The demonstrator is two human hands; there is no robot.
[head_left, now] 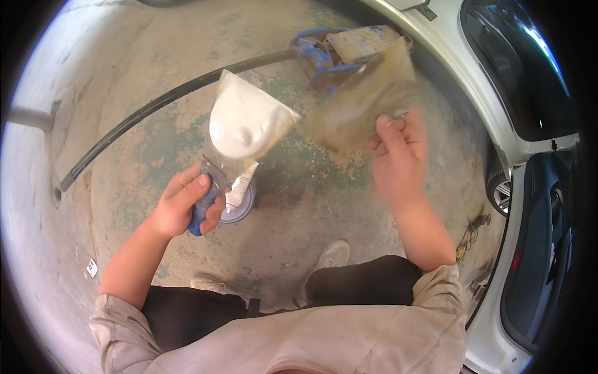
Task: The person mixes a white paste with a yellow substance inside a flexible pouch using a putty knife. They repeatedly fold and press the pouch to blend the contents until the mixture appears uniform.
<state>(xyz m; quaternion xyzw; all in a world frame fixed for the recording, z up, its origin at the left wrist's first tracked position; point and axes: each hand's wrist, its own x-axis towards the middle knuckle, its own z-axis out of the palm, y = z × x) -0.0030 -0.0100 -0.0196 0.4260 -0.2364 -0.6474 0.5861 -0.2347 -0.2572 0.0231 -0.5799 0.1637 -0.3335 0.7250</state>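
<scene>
A rounded mass of white paste (243,124) sits spread on the wide blade of a spreader (216,163), which is raised above the floor (156,149) to the left of centre. The left hand (190,198) has its fingers and thumb closed around the spreader's blue grip, with the blade pointing away from the person. Over to the right and level with the paste, the right hand (402,146) pinches the near edge of a thin brownish sheet (367,93) between thumb and curled fingers; the sheet is blurred and stands apart from the paste. Just beside the left fingers, a white tube (240,185) shows over a round can (242,214); whether those fingers touch the tube cannot be told. Farther out lies a worn blue floor jack (314,59), partly behind the sheet, its long black handle (168,93) reaching toward the left. A light-coloured car (492,106) stands along the right side with its door (536,249) open.
</scene>
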